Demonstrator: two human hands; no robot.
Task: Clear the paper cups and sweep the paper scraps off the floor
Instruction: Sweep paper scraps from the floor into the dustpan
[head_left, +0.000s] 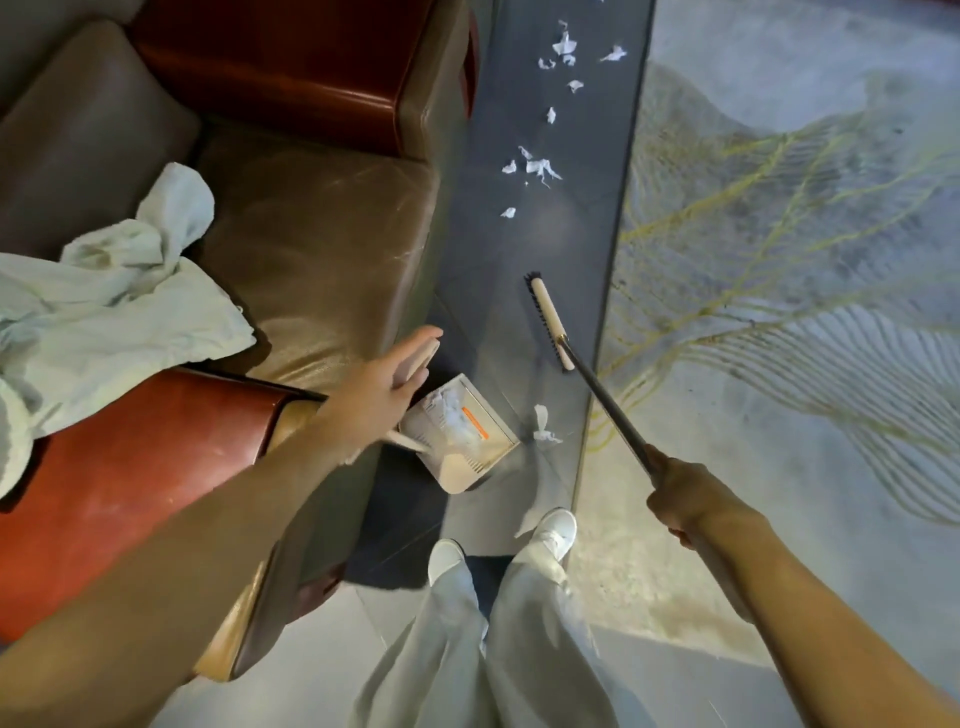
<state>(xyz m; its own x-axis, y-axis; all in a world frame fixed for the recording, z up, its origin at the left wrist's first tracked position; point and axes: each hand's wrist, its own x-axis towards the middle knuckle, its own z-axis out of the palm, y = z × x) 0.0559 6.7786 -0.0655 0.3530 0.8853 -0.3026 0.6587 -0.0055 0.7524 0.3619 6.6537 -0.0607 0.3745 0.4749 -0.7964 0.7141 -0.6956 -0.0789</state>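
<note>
Sofa on the left, dark floor strip beside it. Broom is stiff and light. Its long axis runs from the right hand, grip wrapped round the shaft end, forward-left to the head on the floor. Dustpan near the feet holds some scraps. Left hand at its handle top, fingers straight, clasp unclear. Paper scraps trail ahead: featherweight and flimsy, best swept slowly.
</note>
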